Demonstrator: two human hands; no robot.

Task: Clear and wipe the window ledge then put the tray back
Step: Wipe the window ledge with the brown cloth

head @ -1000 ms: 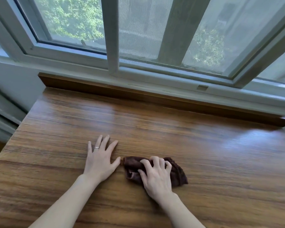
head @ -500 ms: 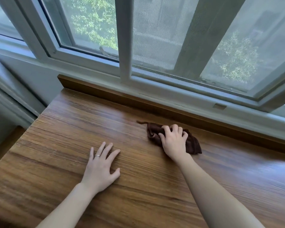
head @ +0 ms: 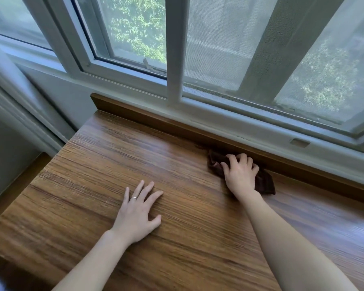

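A wide wooden window ledge point(head: 93, 185) fills the lower view. My right hand point(head: 239, 175) presses a crumpled dark brown cloth point(head: 265, 183) onto the ledge, right against the raised wooden strip point(head: 156, 120) at the back. The hand covers the cloth's middle; its ends stick out left and right. My left hand point(head: 137, 215) lies flat on the ledge with fingers spread and a ring on one finger, nearer to me and left of the cloth. No tray is in view.
The white window frame point(head: 174, 59) and glass panes rise directly behind the back strip. The ledge's left edge point(head: 25, 198) drops beside a white wall and trim.
My right hand has pushed the cloth away from me, from beside my left hand up to the back strip under the window. My left hand has stayed flat on the ledge.
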